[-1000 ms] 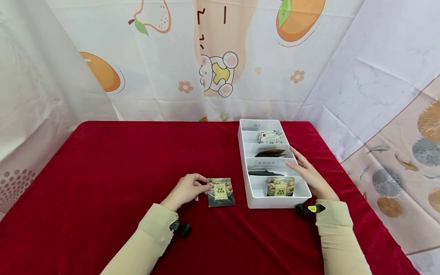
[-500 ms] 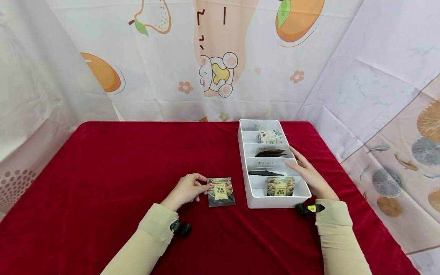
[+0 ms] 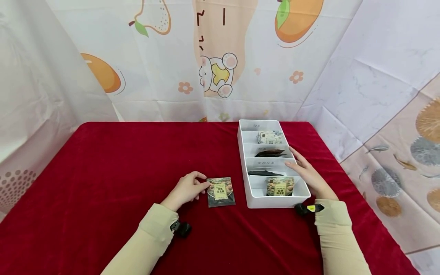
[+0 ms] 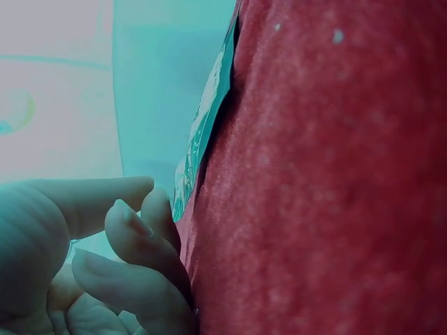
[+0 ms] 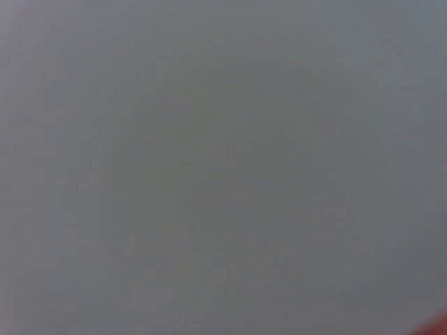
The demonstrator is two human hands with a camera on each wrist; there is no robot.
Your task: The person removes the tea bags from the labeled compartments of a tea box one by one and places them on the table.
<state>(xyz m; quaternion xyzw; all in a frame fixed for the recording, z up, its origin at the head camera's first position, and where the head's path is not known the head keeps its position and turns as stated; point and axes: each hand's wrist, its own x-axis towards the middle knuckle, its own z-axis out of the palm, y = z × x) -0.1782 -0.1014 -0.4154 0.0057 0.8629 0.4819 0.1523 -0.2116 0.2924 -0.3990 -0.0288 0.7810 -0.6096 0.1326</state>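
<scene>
A dark tea sachet (image 3: 220, 192) with a landscape print and a pale label lies on the red cloth in the head view. My left hand (image 3: 187, 190) rests at its left edge, fingers loosely bent and fingertips right at the upper left corner. The left wrist view has those fingers (image 4: 133, 279) beside the edge of the sachet (image 4: 206, 125). To the right stands a white divided box (image 3: 271, 202). My right hand (image 3: 311, 175) holds its right wall, thumb over the rim and the other fingers outside. Only a grey blur fills the right wrist view.
In the box's front compartment stands a similar tea sachet (image 3: 280, 187). Behind it are a black sachet (image 3: 264, 173), brown sachets (image 3: 270, 153) and pale floral sachets (image 3: 270, 137) in separate compartments. A printed curtain (image 3: 154, 68) hangs behind the table.
</scene>
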